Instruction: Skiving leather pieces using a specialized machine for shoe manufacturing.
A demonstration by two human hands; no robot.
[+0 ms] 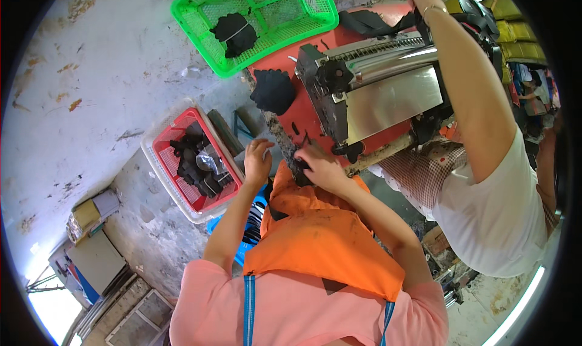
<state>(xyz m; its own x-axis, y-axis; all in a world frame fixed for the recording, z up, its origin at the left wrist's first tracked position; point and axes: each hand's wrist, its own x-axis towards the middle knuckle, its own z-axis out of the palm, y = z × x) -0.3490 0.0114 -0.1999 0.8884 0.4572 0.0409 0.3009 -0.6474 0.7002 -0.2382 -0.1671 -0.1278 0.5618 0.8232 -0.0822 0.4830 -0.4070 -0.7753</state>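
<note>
My right hand [321, 167] is at the front left corner of the red-topped table [308, 117], its fingers closed in a pinch. Dark material lies at the fingertips, and what they hold is too small to make out. To its left my left hand [259, 159] is raised with its fingers apart, holding nothing that I can see. Just beyond both hands, small black scraps [295, 128] lie on the tabletop. A bundle of black sheet pieces [273, 92] rests farther back at the table's left edge. My orange apron [321, 237] spreads below my hands.
A roller machine with a metal plate [394, 103] stands on the table. Behind the bundle is a green basket [254, 56] with a banded black bundle [234, 35]. At left, a red basket [230, 191] contains black pieces. A co-worker's arm [473, 97] reaches over the machine's right end.
</note>
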